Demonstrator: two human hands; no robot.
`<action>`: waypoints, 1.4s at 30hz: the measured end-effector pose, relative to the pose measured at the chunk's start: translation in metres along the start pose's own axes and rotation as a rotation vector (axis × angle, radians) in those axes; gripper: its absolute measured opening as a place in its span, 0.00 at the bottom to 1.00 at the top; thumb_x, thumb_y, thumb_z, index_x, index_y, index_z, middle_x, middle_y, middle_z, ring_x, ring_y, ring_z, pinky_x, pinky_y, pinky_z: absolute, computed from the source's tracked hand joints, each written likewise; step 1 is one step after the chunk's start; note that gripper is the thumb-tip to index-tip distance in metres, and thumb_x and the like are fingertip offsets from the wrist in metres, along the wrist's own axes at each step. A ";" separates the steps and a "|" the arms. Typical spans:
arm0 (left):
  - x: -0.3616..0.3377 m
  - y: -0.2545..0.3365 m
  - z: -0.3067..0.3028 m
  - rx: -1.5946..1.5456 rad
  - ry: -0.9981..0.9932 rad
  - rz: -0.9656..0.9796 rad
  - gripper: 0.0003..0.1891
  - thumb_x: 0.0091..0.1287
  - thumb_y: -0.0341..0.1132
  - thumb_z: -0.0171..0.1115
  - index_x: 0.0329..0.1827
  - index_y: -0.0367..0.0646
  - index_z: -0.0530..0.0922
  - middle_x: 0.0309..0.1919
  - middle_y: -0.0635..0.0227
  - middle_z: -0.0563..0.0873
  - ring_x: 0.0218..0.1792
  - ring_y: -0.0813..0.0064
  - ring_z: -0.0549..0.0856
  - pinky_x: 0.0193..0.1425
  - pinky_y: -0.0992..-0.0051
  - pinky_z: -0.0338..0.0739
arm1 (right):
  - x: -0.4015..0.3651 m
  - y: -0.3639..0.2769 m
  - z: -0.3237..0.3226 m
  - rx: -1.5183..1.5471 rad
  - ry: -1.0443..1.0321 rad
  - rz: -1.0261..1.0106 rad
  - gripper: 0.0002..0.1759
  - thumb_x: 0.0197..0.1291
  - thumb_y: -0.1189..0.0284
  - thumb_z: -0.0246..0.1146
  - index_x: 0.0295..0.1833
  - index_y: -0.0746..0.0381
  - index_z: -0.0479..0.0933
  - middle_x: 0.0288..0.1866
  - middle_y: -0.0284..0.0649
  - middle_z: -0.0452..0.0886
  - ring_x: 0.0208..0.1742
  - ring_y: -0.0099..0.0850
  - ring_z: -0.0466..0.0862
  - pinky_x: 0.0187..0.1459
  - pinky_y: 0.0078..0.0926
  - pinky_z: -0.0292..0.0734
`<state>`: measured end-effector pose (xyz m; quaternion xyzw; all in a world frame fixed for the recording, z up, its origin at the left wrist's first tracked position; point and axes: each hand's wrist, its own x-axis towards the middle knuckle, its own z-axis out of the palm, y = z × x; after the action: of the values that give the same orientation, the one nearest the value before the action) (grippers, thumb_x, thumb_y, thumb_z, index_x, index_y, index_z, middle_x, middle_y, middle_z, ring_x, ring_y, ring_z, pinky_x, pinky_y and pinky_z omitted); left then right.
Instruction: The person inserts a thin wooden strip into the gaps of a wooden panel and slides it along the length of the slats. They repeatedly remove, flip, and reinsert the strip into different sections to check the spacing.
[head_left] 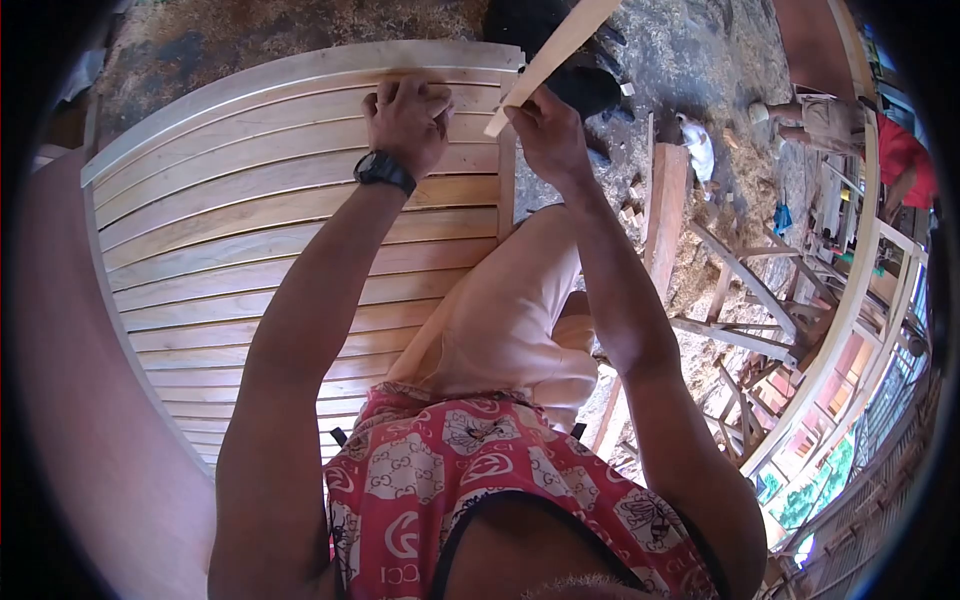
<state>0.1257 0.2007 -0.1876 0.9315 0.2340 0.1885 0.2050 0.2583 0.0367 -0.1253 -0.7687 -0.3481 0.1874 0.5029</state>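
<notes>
My right hand (pixel 548 135) pinches a thin wooden strip (pixel 560 50) near its lower end, at the panel's top right corner. The strip slants up and right out of view. Below my hands lies a slatted wooden panel (pixel 300 205), its pale boards set side by side with narrow dark gaps. My left hand (pixel 410 120), with a black watch (pixel 384 170) on its wrist, rests on the upper boards just under the edge rail (pixel 300 65). Its fingers are curled, and whatever may be in them is hidden.
Right of my knee stands a reddish timber (pixel 665 210). Beyond it are wooden frames (pixel 750 290) and a floor strewn with shavings. A person in a red top (pixel 900 165) is at the far right. A smooth brownish board (pixel 110 400) curves along the left.
</notes>
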 end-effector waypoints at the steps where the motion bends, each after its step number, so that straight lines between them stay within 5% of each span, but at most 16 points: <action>1: 0.000 0.000 0.000 0.002 0.002 -0.001 0.07 0.68 0.43 0.73 0.48 0.66 0.92 0.53 0.74 0.85 0.60 0.57 0.80 0.68 0.48 0.68 | -0.005 -0.001 0.000 -0.021 -0.027 0.019 0.13 0.69 0.76 0.66 0.56 0.68 0.81 0.47 0.56 0.90 0.53 0.45 0.93 0.53 0.37 0.86; 8: -0.002 0.000 0.000 -0.004 0.012 0.010 0.06 0.69 0.44 0.72 0.46 0.66 0.93 0.54 0.72 0.84 0.61 0.57 0.80 0.68 0.48 0.69 | -0.017 -0.024 0.000 -0.578 -0.271 0.232 0.14 0.75 0.68 0.59 0.58 0.65 0.74 0.45 0.56 0.87 0.52 0.60 0.87 0.57 0.59 0.80; 12: -0.003 -0.001 0.002 -0.019 -0.021 -0.010 0.07 0.67 0.43 0.72 0.45 0.64 0.94 0.58 0.72 0.83 0.63 0.56 0.78 0.70 0.45 0.67 | -0.025 -0.002 0.012 -0.587 -0.181 0.061 0.10 0.74 0.72 0.61 0.55 0.64 0.76 0.50 0.59 0.86 0.53 0.60 0.85 0.54 0.55 0.80; 14: -0.004 -0.003 0.004 -0.014 0.002 0.006 0.07 0.67 0.43 0.72 0.46 0.64 0.94 0.58 0.71 0.83 0.63 0.56 0.78 0.70 0.45 0.67 | -0.028 0.002 0.015 -0.532 -0.174 0.021 0.13 0.73 0.71 0.61 0.59 0.64 0.75 0.56 0.59 0.84 0.61 0.59 0.84 0.62 0.56 0.80; 20: -0.004 -0.001 0.001 0.004 0.000 0.005 0.08 0.68 0.44 0.72 0.47 0.64 0.94 0.58 0.70 0.83 0.64 0.56 0.77 0.71 0.45 0.65 | -0.031 0.016 0.025 -0.524 -0.080 -0.126 0.11 0.73 0.72 0.62 0.56 0.64 0.74 0.55 0.61 0.83 0.61 0.63 0.82 0.61 0.57 0.79; 30: -0.003 0.003 -0.004 0.025 -0.026 -0.008 0.09 0.71 0.44 0.70 0.51 0.64 0.93 0.58 0.70 0.84 0.64 0.57 0.79 0.70 0.48 0.67 | -0.018 0.011 0.020 -0.473 -0.063 0.019 0.09 0.73 0.73 0.61 0.52 0.66 0.76 0.48 0.59 0.86 0.54 0.64 0.83 0.57 0.59 0.78; 33: -0.003 0.002 -0.006 0.040 -0.034 0.018 0.11 0.70 0.44 0.72 0.54 0.65 0.92 0.59 0.70 0.83 0.64 0.57 0.78 0.71 0.48 0.67 | -0.016 0.011 0.016 -0.340 -0.029 0.220 0.11 0.72 0.71 0.65 0.50 0.68 0.81 0.43 0.54 0.89 0.45 0.52 0.89 0.51 0.46 0.82; 35: -0.005 -0.001 -0.009 0.033 -0.063 0.040 0.15 0.67 0.47 0.74 0.56 0.64 0.90 0.61 0.70 0.82 0.64 0.57 0.78 0.71 0.47 0.67 | -0.017 0.014 0.009 0.050 0.111 0.315 0.12 0.68 0.70 0.72 0.48 0.69 0.86 0.38 0.45 0.91 0.39 0.32 0.89 0.45 0.30 0.81; 38: -0.004 0.000 -0.018 0.064 -0.135 0.064 0.23 0.62 0.51 0.78 0.60 0.62 0.88 0.62 0.70 0.81 0.66 0.56 0.77 0.71 0.47 0.67 | -0.015 0.028 -0.002 0.353 0.154 0.270 0.09 0.64 0.72 0.76 0.46 0.66 0.89 0.36 0.38 0.91 0.39 0.18 0.84 0.42 0.21 0.78; 42: 0.002 0.001 -0.030 0.066 -0.232 0.080 0.32 0.54 0.56 0.83 0.63 0.58 0.87 0.64 0.68 0.80 0.68 0.55 0.75 0.73 0.47 0.66 | -0.011 0.024 -0.005 0.058 0.145 0.063 0.08 0.67 0.72 0.74 0.46 0.66 0.89 0.38 0.41 0.92 0.42 0.24 0.90 0.46 0.26 0.84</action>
<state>0.1141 0.2093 -0.1613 0.9619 0.1773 0.0797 0.1920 0.2624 0.0193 -0.1459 -0.7758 -0.2807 0.1568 0.5429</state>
